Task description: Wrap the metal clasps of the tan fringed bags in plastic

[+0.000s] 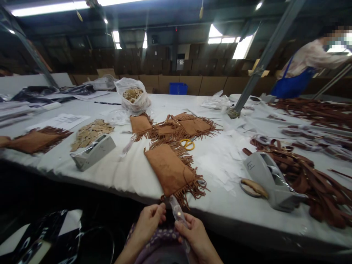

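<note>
Purple garment [163, 234], pale dots; bare forearms [128, 252], bare fingers [159, 212].

A blue bin [178, 88] stands in front of cardboard boxes [211, 85].

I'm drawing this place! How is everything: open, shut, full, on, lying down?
Left hand, fingers curled together, grip unclear
Right hand, closed on clear plastic wrap
Nearest fringed bag, lying flat, fastening unclear
White plastic bag, open, brown pieces inside
Yellow-handled scissors, lying down, blades mostly hidden
Ceiling light, on
Left tape dispenser, upright
Right tape dispenser, upright
</note>
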The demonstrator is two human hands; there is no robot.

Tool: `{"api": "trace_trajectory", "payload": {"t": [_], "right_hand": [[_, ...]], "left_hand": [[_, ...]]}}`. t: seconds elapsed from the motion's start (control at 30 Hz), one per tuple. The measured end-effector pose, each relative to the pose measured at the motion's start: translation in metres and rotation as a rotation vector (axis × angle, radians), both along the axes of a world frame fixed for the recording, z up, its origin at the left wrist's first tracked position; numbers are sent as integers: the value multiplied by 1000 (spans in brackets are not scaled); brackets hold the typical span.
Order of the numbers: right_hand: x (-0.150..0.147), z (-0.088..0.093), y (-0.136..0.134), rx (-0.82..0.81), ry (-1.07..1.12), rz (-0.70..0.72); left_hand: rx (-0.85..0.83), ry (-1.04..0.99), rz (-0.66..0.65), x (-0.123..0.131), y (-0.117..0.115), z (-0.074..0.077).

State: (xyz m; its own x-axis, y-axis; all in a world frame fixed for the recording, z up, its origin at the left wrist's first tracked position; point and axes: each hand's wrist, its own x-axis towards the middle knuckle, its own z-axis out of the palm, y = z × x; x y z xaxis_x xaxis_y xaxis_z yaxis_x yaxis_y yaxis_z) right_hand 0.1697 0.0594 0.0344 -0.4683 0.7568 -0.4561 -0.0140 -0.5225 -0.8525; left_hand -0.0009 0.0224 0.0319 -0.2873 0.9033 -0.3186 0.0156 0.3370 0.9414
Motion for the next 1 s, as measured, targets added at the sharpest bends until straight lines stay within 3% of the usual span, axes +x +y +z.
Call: {"api": "trace_trajectory", "payload": {"t": [0.07,0.17,0.23,0.33,0.43,0.5,0.57,0.67,0.77,0.9,1.0], "right_hand": [[-10,2,-3,54,-7,58],[-19,2,-7,231,-86,195],[-17,0,-6,378,-192,268],[-6,-2,4,499,-340,218],[-2,-5,20,431,-390,82],[-8,-7,26,333,-340,81],[-20,-9,27,250,-261,125],[-42,-12,24,152,-141,161],[-58,-15,23,64,-67,62],[-65,-14,25,0,-61,-36],[-66,-10,24,-9,-68,-41]], "left_hand": [[-80,-313,-95,15,-3,-7],[-78,-650,11,29,3,-15],[-82,-702,69,23,9,-16],[-75,-510,13,-3,15,-13],[-1,-181,-117,-35,16,-4],[19,-45,-178,-49,15,1],[8,-51,-218,-56,11,4],[-12,-264,-290,-52,4,1],[-13,-400,-227,-43,-2,-9],[-46,-262,-65,-37,-3,-21],[-74,-171,-64,-36,-2,-22]]}}
